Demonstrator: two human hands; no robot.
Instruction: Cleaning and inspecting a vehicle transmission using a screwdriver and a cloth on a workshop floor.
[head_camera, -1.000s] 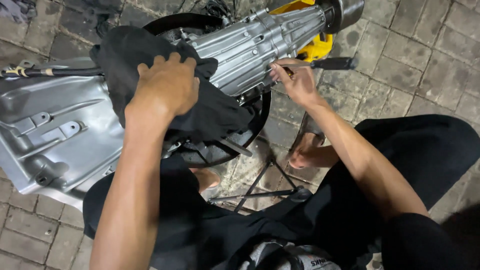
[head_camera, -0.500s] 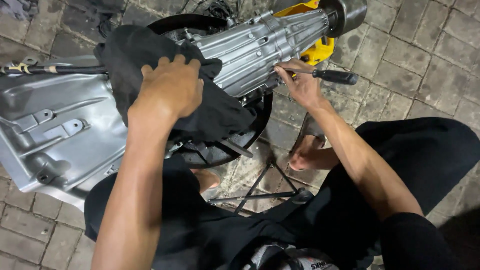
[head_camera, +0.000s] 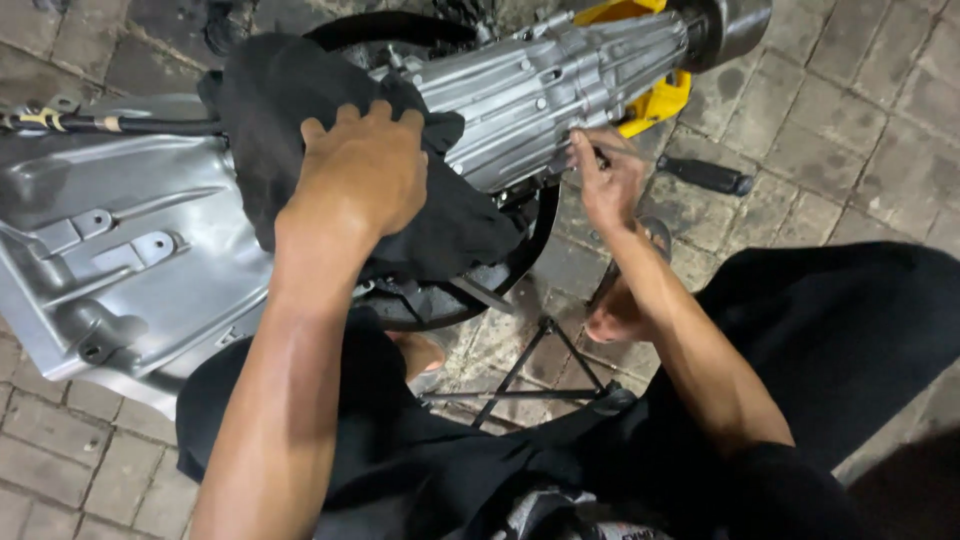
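Left hand (head_camera: 362, 172) spread flat on black cloth (head_camera: 300, 120); right hand (head_camera: 612, 180) pinching screwdriver (head_camera: 690, 172) at gearbox (head_camera: 540, 90).

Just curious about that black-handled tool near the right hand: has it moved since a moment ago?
Yes. The black-handled tool has left the right hand and lies on the paving, right of the yellow part.

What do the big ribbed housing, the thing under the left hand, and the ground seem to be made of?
Ribbed housing: likely cast aluminium, going by its silver-grey satin sheen and moulded ribs. Under the left hand: black cloth, matte, soft and creased. Ground: grey paving blocks, probably concrete, with rough faces and visible joints.
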